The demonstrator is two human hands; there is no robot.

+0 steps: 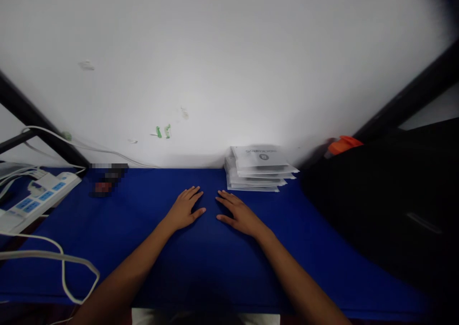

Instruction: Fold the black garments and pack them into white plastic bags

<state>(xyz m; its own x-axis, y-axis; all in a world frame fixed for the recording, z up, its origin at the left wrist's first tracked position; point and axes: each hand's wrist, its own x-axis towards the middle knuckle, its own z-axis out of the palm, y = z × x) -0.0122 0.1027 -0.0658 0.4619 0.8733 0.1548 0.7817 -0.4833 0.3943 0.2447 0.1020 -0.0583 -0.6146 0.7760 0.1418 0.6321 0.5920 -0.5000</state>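
Observation:
My left hand (185, 208) and my right hand (238, 213) lie flat, palms down, side by side on the blue table top (150, 229), fingers stretched toward the wall. Neither hand holds anything. A stack of flat grey-white packets (258, 168) sits against the wall just beyond and to the right of my right hand, a short gap away from its fingertips.
A white power strip (39, 197) with white cables (68, 267) lies at the left edge. A small dark and red object (107, 178) sits at the back left. A large black mass (387, 205) with an orange item (343, 144) fills the right side. A white wall (229, 67) stands behind.

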